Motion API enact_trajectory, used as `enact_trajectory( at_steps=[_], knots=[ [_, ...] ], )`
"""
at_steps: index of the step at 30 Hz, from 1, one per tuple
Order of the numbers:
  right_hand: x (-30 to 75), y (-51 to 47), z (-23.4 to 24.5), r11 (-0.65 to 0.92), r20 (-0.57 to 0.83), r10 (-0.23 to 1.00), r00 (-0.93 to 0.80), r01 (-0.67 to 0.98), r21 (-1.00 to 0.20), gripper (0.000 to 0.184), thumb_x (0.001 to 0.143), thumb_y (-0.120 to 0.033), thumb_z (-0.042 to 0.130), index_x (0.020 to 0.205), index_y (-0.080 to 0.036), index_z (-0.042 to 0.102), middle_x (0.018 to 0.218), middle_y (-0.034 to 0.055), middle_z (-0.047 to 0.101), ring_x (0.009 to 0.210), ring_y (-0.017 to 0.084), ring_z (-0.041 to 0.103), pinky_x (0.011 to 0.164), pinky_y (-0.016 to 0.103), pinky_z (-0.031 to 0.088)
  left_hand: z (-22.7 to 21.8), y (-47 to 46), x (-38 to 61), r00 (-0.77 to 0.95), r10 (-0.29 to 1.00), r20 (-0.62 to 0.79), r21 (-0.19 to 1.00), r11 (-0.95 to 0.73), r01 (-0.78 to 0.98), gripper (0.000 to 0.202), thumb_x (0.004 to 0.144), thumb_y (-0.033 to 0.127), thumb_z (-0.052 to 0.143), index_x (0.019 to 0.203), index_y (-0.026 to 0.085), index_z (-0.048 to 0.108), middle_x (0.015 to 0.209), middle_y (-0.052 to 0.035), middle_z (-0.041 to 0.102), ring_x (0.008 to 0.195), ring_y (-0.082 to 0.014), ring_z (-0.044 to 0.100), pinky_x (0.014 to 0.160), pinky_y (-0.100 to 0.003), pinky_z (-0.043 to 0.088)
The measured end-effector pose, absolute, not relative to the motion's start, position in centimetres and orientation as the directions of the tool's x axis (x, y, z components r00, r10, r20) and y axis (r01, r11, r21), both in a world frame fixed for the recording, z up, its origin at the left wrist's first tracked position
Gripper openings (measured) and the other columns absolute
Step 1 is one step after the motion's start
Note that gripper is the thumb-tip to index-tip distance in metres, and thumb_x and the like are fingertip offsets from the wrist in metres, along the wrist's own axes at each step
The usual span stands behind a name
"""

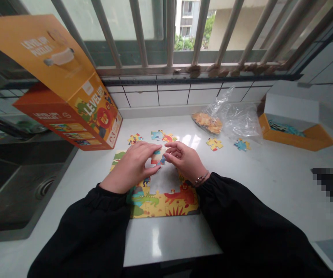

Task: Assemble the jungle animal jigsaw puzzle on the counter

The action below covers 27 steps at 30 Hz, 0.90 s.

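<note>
A small puzzle piece [156, 157] with red, blue and cream colours is between my two hands, above the partly assembled jigsaw puzzle [151, 200]. My left hand [131, 164] holds its left side, with the thumb below and the fingertips above. From the right, the thumb and index finger of my right hand [185, 160] pinch its edge. The puzzle's joined border shows a green crocodile and a red lion, around a bare gap in the middle. My hands cover parts of its upper half.
Loose puzzle pieces lie behind my hands [135, 138] and to the right [214, 144]. An orange puzzle box [93, 119] stands at left beside the sink [18, 193]. A plastic bag [241, 119], a bread-like item [208, 121] and an open box of pieces [296, 135] sit at right.
</note>
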State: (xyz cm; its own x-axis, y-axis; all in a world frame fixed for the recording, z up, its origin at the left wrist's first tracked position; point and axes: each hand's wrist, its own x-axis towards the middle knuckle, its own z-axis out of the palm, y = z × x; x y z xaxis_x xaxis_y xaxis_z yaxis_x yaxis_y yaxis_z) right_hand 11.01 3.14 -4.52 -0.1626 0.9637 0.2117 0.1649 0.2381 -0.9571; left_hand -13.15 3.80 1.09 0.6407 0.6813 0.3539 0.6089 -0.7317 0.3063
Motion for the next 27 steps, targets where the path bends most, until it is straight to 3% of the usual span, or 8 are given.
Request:
enact_trajectory(
  at_steps=[5, 11, 20, 27],
  knots=[
    [11.4, 3.2, -4.5, 0.252, 0.242, 0.967, -0.074, 0.184, -0.95, 0.033, 0.103, -0.051, 0.07, 0.121, -0.024, 0.072, 0.101, 0.0067, 0.08, 0.083, 0.02, 0.078, 0.08, 0.036, 0.066, -0.1, 5.4, -15.5, 0.526, 0.816, 0.24, 0.344, -0.578, 0.74, 0.057, 0.093, 0.043, 0.084, 0.145, 0.025, 0.068, 0.138, -0.0114, 0.076, 0.128, -0.0332, 0.069, 0.112, -0.049, 0.055],
    [11.6, 2.9, -3.9, 0.269, 0.252, 0.963, -0.096, 0.274, -0.923, 0.028, 0.105, -0.045, 0.065, 0.119, -0.023, 0.074, 0.1, 0.0063, 0.081, 0.081, 0.019, 0.077, 0.074, 0.033, 0.061, -0.9, 6.1, -16.2, 0.512, 0.848, 0.134, 0.359, -0.524, 0.773, 0.053, 0.095, 0.047, 0.079, 0.142, 0.024, 0.072, 0.138, -0.0122, 0.076, 0.132, -0.033, 0.067, 0.117, -0.047, 0.052],
    [11.6, 2.7, -3.6, 0.277, 0.258, 0.961, -0.102, 0.306, -0.911, 0.028, 0.106, -0.047, 0.062, 0.112, -0.023, 0.074, 0.094, 0.0046, 0.079, 0.079, 0.018, 0.074, 0.072, 0.031, 0.057, -1.0, 6.1, -16.8, 0.483, 0.865, 0.136, 0.386, -0.496, 0.778, 0.043, 0.094, 0.043, 0.077, 0.133, 0.024, 0.076, 0.132, -0.0129, 0.078, 0.128, -0.0345, 0.069, 0.113, -0.05, 0.056],
    [11.5, 2.7, -3.4, 0.282, 0.262, 0.959, -0.106, 0.31, -0.908, 0.028, 0.106, -0.048, 0.061, 0.108, -0.023, 0.074, 0.093, 0.0042, 0.078, 0.079, 0.018, 0.074, 0.073, 0.031, 0.056, -1.2, 6.2, -16.9, 0.524, 0.841, 0.134, 0.372, -0.532, 0.76, 0.038, 0.097, 0.045, 0.073, 0.127, 0.023, 0.08, 0.141, -0.0144, 0.078, 0.133, -0.0365, 0.069, 0.121, -0.057, 0.05]
  ],
)
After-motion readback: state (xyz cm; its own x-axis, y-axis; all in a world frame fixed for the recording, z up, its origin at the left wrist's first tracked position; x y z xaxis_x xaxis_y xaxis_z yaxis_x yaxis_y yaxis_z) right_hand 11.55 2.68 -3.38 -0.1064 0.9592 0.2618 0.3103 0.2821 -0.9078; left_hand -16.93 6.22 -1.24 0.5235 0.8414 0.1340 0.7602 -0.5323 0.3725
